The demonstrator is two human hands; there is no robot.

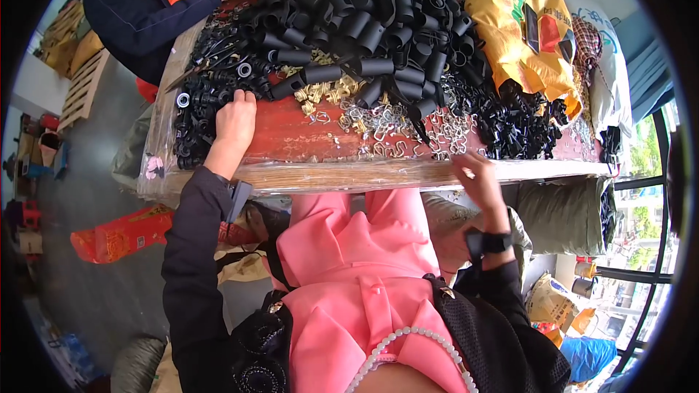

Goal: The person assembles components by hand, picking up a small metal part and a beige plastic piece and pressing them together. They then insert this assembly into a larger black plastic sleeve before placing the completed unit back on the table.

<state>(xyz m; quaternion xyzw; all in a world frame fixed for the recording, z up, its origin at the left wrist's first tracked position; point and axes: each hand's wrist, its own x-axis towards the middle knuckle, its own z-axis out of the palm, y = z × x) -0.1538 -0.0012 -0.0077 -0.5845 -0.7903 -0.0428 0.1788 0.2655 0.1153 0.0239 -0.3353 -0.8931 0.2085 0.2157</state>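
Resting on the left of the tabletop (306, 138), the left hand (234, 120) spreads its fingers over small black rings (196, 113). The right hand (480, 180) hovers at the near edge by silver clips (386, 127); whether its loosely curled fingers hold anything cannot be told.

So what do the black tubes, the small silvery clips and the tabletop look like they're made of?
Black tubes: probably moulded plastic, matt with a dull sheen. Silvery clips: likely bent metal wire, bright and reflective. Tabletop: seemingly wood painted red, pale bare grain along its front edge.
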